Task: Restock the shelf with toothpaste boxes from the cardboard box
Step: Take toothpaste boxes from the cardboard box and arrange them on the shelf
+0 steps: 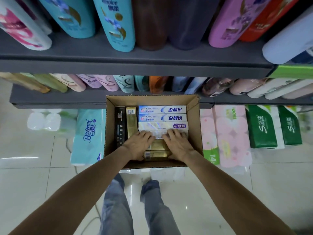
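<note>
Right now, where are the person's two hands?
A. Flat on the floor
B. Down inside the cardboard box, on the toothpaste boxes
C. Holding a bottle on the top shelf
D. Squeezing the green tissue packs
B: the left hand and right hand both rest on toothpaste boxes inside the cardboard box.

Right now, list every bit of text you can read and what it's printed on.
"Baimei": pale blue tissue pack left of the cardboard box.
"14": green corner of the pink tissue pack.
"1000", upside down: pink tissue pack.
Large "S": green tissue packs.
Chinese characters on the blue toothpaste boxes, upside down, unread; barcodes and shampoo bottle labels too blurred.
</note>
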`<action>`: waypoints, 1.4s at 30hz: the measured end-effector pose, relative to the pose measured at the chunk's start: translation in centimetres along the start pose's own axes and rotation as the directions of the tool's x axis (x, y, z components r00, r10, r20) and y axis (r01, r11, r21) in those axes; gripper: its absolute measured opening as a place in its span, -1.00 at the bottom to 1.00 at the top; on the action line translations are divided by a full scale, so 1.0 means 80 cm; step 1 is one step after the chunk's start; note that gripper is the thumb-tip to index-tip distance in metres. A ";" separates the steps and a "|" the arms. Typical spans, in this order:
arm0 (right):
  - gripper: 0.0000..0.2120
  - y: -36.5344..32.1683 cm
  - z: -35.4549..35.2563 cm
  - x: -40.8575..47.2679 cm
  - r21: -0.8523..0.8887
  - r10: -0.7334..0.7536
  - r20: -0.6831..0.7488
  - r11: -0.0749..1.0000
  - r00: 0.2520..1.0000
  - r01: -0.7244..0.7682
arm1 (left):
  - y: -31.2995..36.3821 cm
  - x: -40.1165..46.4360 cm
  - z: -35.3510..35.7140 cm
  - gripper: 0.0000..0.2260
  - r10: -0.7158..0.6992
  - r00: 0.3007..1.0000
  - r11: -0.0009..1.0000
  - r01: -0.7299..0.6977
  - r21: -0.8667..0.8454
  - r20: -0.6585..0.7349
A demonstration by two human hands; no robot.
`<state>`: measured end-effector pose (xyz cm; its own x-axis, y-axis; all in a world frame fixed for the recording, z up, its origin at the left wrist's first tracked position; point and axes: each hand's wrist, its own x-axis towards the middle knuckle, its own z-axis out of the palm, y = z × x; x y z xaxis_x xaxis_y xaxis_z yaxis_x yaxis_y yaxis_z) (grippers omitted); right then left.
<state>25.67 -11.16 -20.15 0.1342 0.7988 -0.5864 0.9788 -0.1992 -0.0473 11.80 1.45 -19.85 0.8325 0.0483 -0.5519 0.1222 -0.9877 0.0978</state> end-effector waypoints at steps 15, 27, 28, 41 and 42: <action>-0.27 0.005 -0.001 -0.006 0.125 0.001 0.002 0.992 1.000 -0.001 | 0.001 -0.004 0.016 -0.36 -0.058 0.997 0.994 0.063 0.092 -0.055; -0.30 -0.016 0.000 0.003 0.068 -0.219 -0.045 0.973 0.975 0.222 | -0.016 0.005 0.010 -0.42 -0.108 0.994 0.980 0.103 -0.167 -0.020; -0.36 -0.021 -0.001 0.009 0.003 -0.293 -0.085 0.956 0.952 0.294 | -0.021 -0.002 0.008 -0.43 -0.156 0.987 0.967 0.145 -0.208 -0.037; -0.55 -0.027 -0.051 0.021 -0.250 -0.706 0.062 0.673 0.705 0.696 | -0.027 -0.046 0.010 -0.35 -0.377 0.918 0.887 0.396 -0.236 0.121; -0.56 -0.021 -0.052 0.013 -0.233 -0.723 -0.020 0.675 0.691 0.700 | -0.026 -0.048 0.010 -0.31 -0.368 0.923 0.871 0.385 -0.306 0.112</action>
<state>24.83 -7.63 -17.28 -0.6115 0.7074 -0.3545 0.7911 0.5566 -0.2538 7.87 3.18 -18.60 0.6625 0.3917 -0.6385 0.5920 -0.7960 0.1260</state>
